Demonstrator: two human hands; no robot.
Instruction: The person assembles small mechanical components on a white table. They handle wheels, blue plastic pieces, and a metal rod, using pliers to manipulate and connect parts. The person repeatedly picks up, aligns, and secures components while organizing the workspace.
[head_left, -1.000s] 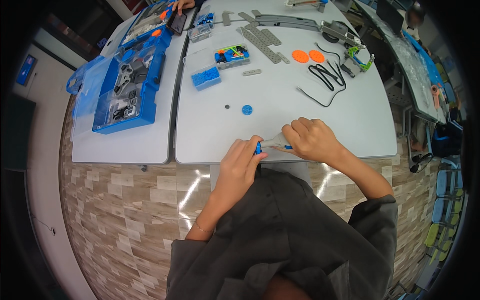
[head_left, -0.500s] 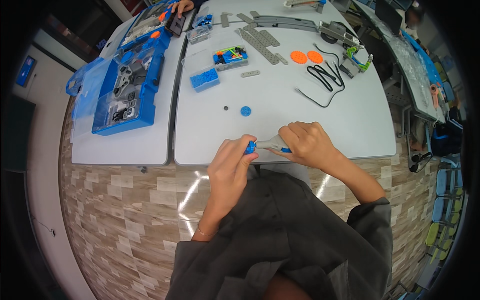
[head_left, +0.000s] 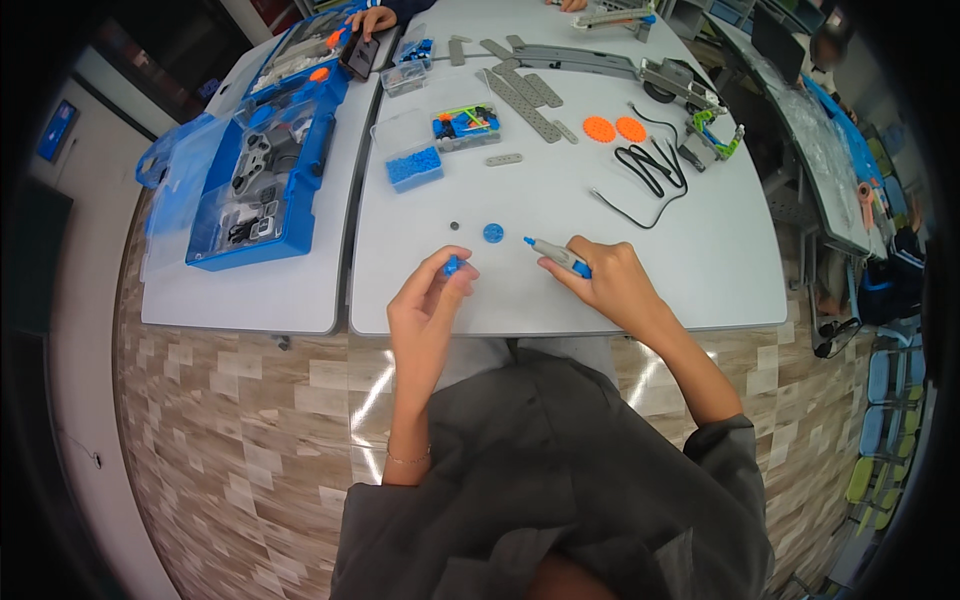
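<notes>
Between its thumb and fingers, my left hand (head_left: 420, 318) pinches a small blue plastic piece (head_left: 452, 265) above the table's near edge. My right hand (head_left: 622, 288) is closed round a grey-and-blue pliers-like hand tool (head_left: 552, 253). The tool points left and away from me, with a small blue bit (head_left: 529, 241) at its tip. A gap separates the tool from the piece in my left hand. On the white table (head_left: 690, 285), just beyond my hands, lie a round blue disc (head_left: 493, 233) and a tiny dark grey round part (head_left: 455, 226).
Clear boxes of blue pins (head_left: 414, 168) and mixed parts (head_left: 466, 127) stand farther back. Grey perforated plates (head_left: 525, 105), orange discs (head_left: 599, 129), a black cable (head_left: 645, 170) and a part-built mechanism (head_left: 685, 85) lie beyond. A blue case (head_left: 300, 230) sits left; another person's hand (head_left: 374, 20) touches a phone.
My hands have moved apart. The tool has come away from the piece in my left hand and now shows a blue bit at its tip. My left hand has shifted left.
</notes>
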